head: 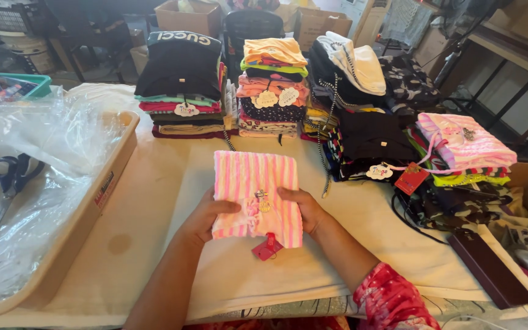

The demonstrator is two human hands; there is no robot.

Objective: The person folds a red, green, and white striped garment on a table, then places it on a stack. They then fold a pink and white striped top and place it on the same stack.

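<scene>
At far left a shallow beige tray [120,137] holds clear plastic bags [50,177] and one pair of scissors [8,180]. On the cloth-covered desk [154,201], the left hand [206,217] and right hand [304,209] each grasp a side edge of one folded pink-and-white striped garment [255,192], which lies flat at the centre. One red tag [267,247] dangles from its lower edge and could snag or tear if the garment is dragged. Behind stand about four stacks of folded clothes [273,88]; the tall ones could topple if bumped. At right, a second pink striped garment [465,143] tops a loose pile, beside one dark flat case [490,269] near the desk edge, which could slide off.
</scene>
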